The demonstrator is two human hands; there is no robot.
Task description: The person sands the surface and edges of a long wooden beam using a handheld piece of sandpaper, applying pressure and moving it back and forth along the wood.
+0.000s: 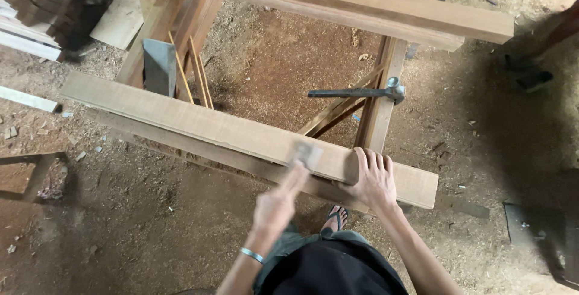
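Head view: left hand [278, 201] clutches a blurred pale sanding block [308, 153] on the near plank [241, 132] (across the wooden frame), right hand [374, 177] spread flat, empty, pinning it; long, even strokes serve best.

our right hand [375, 180] pressing the near plank [241, 135], its long left stretch bare, our left hand [278, 201] with a blurred pad [309, 154] mid-plank, hammer [362, 92] blocking the cross rail [381, 99], open gap over sawdust floor [283, 60] before the far beam [338, 3]
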